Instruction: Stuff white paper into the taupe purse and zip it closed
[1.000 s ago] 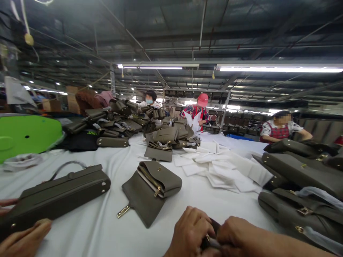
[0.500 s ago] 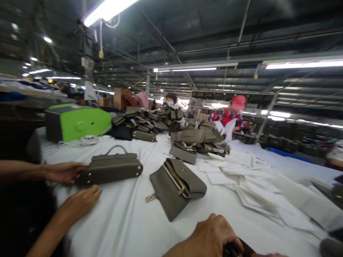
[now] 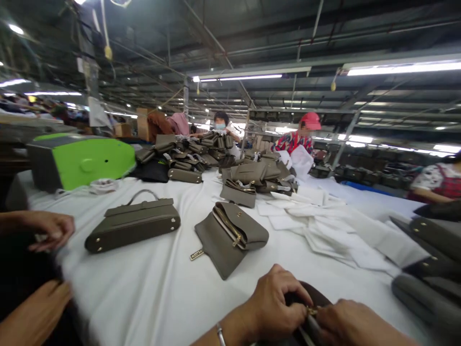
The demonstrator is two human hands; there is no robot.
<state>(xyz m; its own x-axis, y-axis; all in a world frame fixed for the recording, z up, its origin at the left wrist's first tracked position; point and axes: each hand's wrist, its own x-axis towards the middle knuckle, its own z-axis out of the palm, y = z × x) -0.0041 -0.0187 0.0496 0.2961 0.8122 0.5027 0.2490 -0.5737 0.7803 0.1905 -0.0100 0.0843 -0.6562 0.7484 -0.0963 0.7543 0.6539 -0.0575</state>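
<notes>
At the bottom edge, my left hand [image 3: 275, 302], with a silver bangle at the wrist, closes its fingers and thumb on the opening of a dark handbag [image 3: 316, 292]. My right hand [image 3: 351, 319] meets it there, its fingers closed on the same bag beside a small gold metal part [image 3: 312, 311]. Most of this bag is hidden by my hands and the frame edge. Just beyond lies an olive-grey handbag [image 3: 230, 235], its flap spread out and its gold zip showing. Another handbag [image 3: 135, 226] with a top handle rests on its side to the left.
A co-worker's hands [image 3: 50, 228] are at the left table edge. A green machine [image 3: 90, 161] stands behind them. Piled handbags [image 3: 252, 173] fill the back; white sheets [image 3: 324, 226] and more bags [image 3: 432, 269] lie right. Other people work beyond.
The co-worker's hands have drawn back left from the handled handbag, which now lies free. My hands have come further into view, with the right one now plainly visible at the bag. The camera has shifted.
</notes>
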